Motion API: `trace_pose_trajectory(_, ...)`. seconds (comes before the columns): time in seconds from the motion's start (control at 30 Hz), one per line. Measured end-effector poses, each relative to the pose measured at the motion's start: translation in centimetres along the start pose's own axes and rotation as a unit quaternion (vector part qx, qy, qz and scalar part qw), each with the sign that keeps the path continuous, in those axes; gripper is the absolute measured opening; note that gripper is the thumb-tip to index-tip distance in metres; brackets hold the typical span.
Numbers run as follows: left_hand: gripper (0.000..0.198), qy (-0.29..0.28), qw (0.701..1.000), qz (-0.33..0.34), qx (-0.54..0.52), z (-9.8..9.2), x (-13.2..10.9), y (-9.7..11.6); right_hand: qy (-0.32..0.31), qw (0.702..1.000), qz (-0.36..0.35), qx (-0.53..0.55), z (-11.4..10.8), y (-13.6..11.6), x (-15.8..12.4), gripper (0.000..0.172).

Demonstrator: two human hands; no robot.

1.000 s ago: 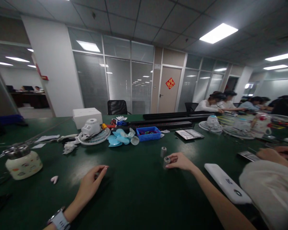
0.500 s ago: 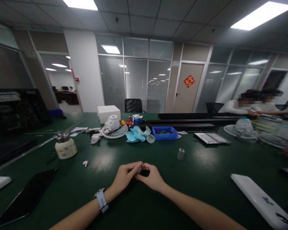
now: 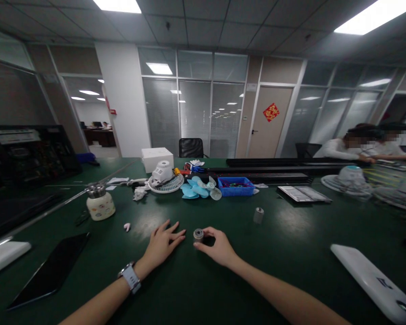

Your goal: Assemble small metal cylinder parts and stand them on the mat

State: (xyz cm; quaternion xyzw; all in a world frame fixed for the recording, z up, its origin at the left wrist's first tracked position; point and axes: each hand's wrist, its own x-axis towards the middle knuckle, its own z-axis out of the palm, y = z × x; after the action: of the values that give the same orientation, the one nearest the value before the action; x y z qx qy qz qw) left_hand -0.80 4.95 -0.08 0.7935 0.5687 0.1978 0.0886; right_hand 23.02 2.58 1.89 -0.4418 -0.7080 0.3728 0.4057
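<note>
A small cylindrical metal motor (image 3: 198, 235), with a ring-shaped top end facing up, is upright in front of me. My right hand (image 3: 219, 247) grips its right side between thumb and fingers. Just left of it, my left hand (image 3: 163, 243) is open and palm down over the green table, fingers spread and apart from the motor. A watch with a pale strap (image 3: 131, 277) is on the left wrist. Farther right stands a second small metal cylinder (image 3: 258, 215), touched by neither hand. A white earbud (image 3: 127, 227) lies beyond my left hand.
Light-blue fan blades (image 3: 193, 188), a blue tray of small parts (image 3: 236, 187) and a white fan head (image 3: 163, 173) lie ahead. A cream jar (image 3: 100, 206) and black tablet (image 3: 50, 271) are left; a white device (image 3: 368, 280) is right. Co-workers (image 3: 341, 149) sit far right.
My left hand has let go of the motor and moved left, its fingers spreading. The right hand keeps hold of the motor, whose top now shows. The view has shifted slightly.
</note>
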Motion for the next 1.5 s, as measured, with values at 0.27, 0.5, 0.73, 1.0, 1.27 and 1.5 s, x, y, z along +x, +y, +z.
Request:
trace_pose_trajectory(0.27,0.04,-0.028,0.999,-0.015,0.032,-0.3,0.4,0.5,0.09,0.983,0.022,-0.156,-9.6,3.3,-3.9,0.03)
trace_pose_trajectory(0.5,0.039,-0.012,1.0,0.0,0.024,0.4,0.7,-0.3,0.272,0.917,0.135,-0.258,-20.2,9.0,-5.8,0.028)
trace_pose_trajectory(0.73,0.057,0.068,0.989,-0.045,-0.121,-0.4,1.0,-0.4,0.428,0.83,-0.045,-0.354,-17.6,4.7,-5.7,0.048)
trace_pose_trajectory(1.0,0.065,0.15,0.94,-0.155,-0.263,-0.8,0.9,-0.4,-0.062,0.968,-0.031,-0.24,0.6,-1.3,1.2,0.065)
trace_pose_trajectory(1.27,0.058,0.133,0.954,-0.124,-0.24,-0.5,0.9,-0.3,-0.051,0.961,-0.037,-0.269,3.3,-0.4,2.7,0.031)
trace_pose_trajectory(1.5,0.053,0.119,0.96,-0.112,-0.227,-0.7,0.9,0.1,0.102,0.941,-0.075,-0.314,-10.7,2.4,-4.2,0.03)
